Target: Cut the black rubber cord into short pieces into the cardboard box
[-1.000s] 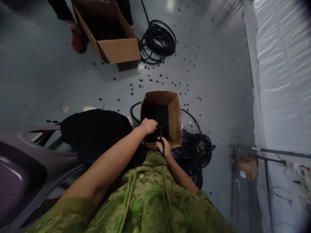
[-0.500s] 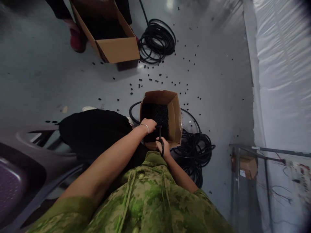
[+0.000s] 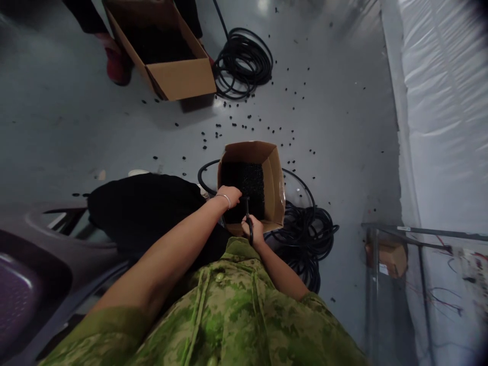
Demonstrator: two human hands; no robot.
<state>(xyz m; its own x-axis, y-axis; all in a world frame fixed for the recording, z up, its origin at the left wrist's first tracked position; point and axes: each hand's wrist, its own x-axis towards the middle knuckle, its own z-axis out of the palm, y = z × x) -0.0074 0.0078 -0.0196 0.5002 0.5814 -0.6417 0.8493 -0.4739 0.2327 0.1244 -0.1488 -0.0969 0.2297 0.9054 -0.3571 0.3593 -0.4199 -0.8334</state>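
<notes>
My left hand [image 3: 230, 195], with a bracelet at the wrist, is closed above the left side of a cardboard box [image 3: 274, 190]. A black hose [image 3: 201, 173] curves in from the left toward it, and a short dark end shows past its fingers. My right hand [image 3: 255, 230] is closed around what look like black-handled scissors [image 3: 247, 207] at the box's near edge. Their blades reach up to the hose end; the exact contact is too dark to tell. Small black pieces [image 3: 251, 175] fill the box's bottom.
Coiled black hose [image 3: 314, 229] lies right of the box, with another coil [image 3: 244, 63] farther off. A larger cardboard box [image 3: 183, 79] stands ahead, between another person's legs. Small black pieces are scattered over the grey floor. A purple stool [image 3: 19, 300] is at left, a metal frame [image 3: 419, 234] at right.
The scene has shifted slightly left in view. Both hands keep their grips over the box, and the scissors look a little more closed and upright.
</notes>
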